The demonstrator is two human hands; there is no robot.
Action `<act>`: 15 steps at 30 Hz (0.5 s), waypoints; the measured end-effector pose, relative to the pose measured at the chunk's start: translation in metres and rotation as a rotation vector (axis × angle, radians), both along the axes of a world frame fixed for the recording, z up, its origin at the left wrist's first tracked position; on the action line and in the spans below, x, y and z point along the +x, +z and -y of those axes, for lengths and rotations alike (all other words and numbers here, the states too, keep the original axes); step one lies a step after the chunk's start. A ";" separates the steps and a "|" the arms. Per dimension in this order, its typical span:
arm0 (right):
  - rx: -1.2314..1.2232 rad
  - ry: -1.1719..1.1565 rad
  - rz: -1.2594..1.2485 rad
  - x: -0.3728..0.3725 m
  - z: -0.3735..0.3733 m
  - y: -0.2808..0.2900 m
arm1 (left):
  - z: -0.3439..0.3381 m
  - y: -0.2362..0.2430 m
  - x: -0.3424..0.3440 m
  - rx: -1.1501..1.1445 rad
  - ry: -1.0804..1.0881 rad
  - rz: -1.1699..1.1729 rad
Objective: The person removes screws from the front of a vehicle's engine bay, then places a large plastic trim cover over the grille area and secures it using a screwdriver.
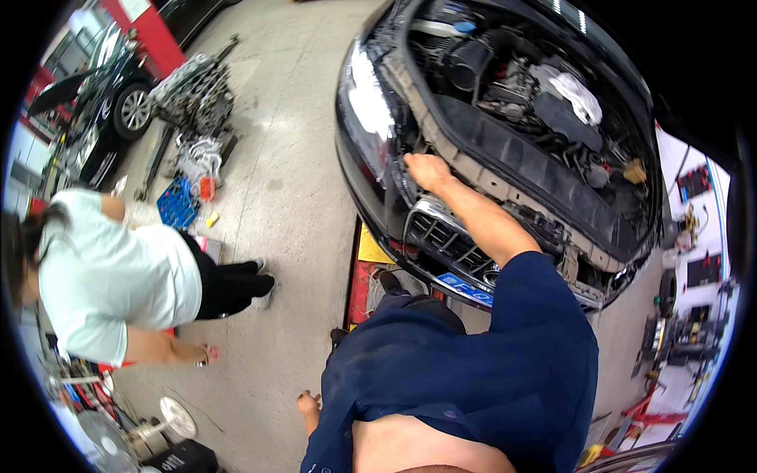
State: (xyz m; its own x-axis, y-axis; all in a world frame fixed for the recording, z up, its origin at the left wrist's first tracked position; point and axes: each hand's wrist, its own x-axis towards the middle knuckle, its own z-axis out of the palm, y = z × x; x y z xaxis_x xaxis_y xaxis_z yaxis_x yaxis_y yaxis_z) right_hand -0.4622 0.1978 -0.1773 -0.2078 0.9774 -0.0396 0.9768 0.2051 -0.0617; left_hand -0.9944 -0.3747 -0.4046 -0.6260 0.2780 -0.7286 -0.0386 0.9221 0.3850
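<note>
Standing at the nose of a dark car (489, 134), its engine (509, 91) exposed. Right arm extended; right hand (426, 172) at the car's front edge, beside the headlight (371, 102) and above the grille (445, 236). Right grip: fingers curled; cannot tell whether they pinch anything. Left hand (310, 404) hangs low, well apart from the car; its grip is too small to tell. White cloth (577, 98) lies on the engine. Co-worker (126, 272) stands to the left.
</note>
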 end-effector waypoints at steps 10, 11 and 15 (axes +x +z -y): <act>0.025 0.091 -0.180 0.019 0.002 -0.005 | -0.046 0.045 0.037 0.033 0.046 0.040; 0.030 0.091 -0.167 0.018 0.001 -0.007 | -0.045 0.053 0.038 0.012 0.071 0.051; 0.064 0.086 -0.170 0.014 0.003 -0.006 | -0.027 0.055 0.033 -0.032 0.096 0.060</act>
